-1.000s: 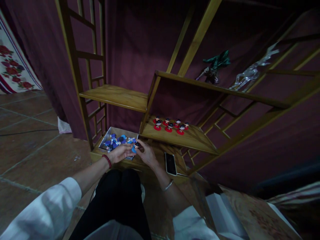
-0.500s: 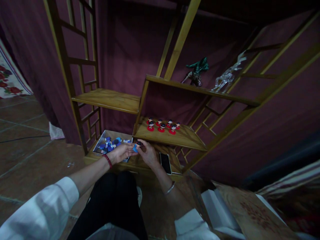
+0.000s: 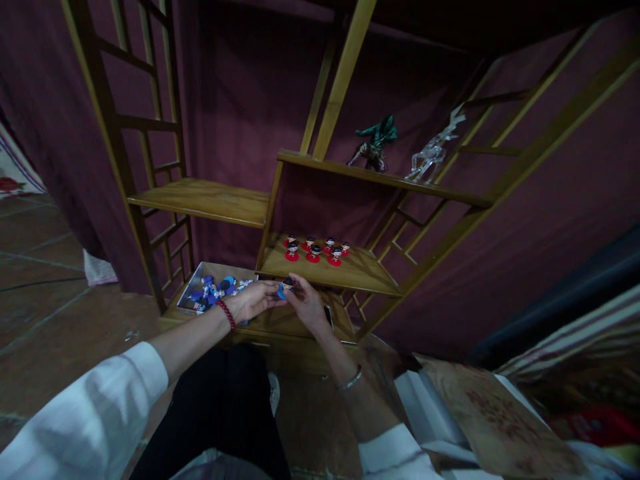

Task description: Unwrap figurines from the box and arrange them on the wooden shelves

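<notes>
A small blue figurine [image 3: 286,287] with a dark head is pinched between both hands, just in front of the lower shelf's edge. My left hand [image 3: 253,301], with a red bead bracelet, grips it from the left. My right hand [image 3: 309,305] pinches it from the right, fingers closed on it. To the left, an open box [image 3: 193,285] holds several blue figurines [image 3: 220,288]. Several red figurines [image 3: 315,249] stand in rows on the wooden shelf [image 3: 360,273] behind my hands.
A phone [image 3: 329,315] lies partly hidden behind my right hand on the bottom board. A green figure [image 3: 376,139] and a clear glass animal [image 3: 433,148] stand on the upper shelf. A bare shelf [image 3: 200,199] lies at left. Wooden frame posts rise around; tiled floor at left.
The camera view has shifted, so everything sits lower left. My hands, holding the blue figurine, have risen from the box toward the front edge of the shelf with red figurines.
</notes>
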`<state>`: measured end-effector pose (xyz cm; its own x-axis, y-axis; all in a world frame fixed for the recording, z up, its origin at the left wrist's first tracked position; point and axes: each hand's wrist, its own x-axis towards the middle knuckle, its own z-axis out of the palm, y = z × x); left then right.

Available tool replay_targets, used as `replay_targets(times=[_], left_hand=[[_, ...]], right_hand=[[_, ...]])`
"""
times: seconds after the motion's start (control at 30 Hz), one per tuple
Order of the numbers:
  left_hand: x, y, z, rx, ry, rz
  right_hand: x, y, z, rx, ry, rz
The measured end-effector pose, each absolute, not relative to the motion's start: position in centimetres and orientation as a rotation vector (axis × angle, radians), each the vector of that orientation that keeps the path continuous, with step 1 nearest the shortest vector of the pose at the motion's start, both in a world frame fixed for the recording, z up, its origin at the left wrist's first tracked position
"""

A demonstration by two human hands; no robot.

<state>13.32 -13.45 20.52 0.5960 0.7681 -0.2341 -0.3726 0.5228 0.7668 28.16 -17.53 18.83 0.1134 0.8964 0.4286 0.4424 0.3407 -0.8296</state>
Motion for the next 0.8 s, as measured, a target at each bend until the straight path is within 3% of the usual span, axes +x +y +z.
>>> replay_targets(times=[0.8], left_hand=[[20.0,-13.5,22.3,0.875,0.667,0.735]], right_hand=[[32.8,-19.3,20.2,-1.232,-1.359,0.645]])
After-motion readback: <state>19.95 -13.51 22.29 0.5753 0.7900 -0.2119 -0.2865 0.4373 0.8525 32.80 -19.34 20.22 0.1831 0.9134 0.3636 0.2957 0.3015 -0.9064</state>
